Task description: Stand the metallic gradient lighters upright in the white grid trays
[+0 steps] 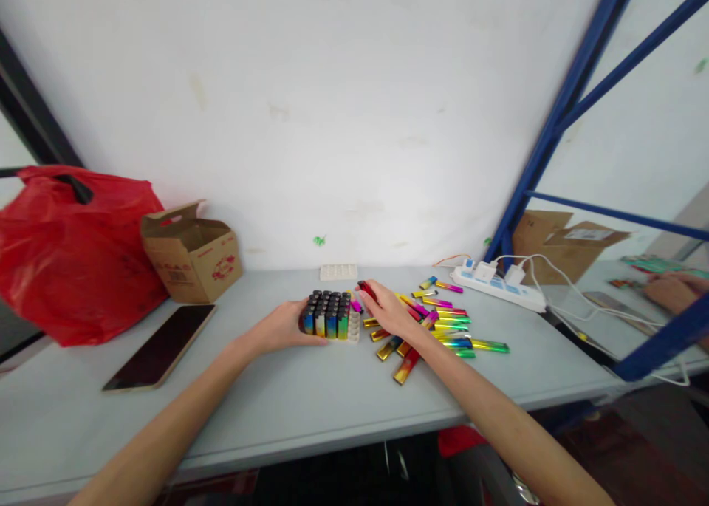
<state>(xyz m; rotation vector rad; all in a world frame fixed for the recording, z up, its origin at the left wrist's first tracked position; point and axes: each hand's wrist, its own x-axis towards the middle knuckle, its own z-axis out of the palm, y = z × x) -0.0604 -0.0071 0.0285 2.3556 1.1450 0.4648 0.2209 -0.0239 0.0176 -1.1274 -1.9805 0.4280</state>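
A white tray [353,330] holds several upright lighters [326,315] with black tops and shiny coloured bodies; pale slots show along its right side. My left hand [282,324] is wrapped round the tray's left side and front. Just right of the tray, my right hand [382,306] pinches a red lighter [367,290] with a dark top. A pink lighter [356,306] leans at the tray's right edge. Beneath and beyond my right wrist lies a loose pile of shiny coloured lighters [407,366] on the grey table.
Against the wall lies another white tray [338,272]. At left are a dark phone [160,347], an open cardboard box [193,262] and a red bag [83,255]. A power strip [501,288] with cables sits at right, near a blue frame. Another person's hands [673,292] show far right.
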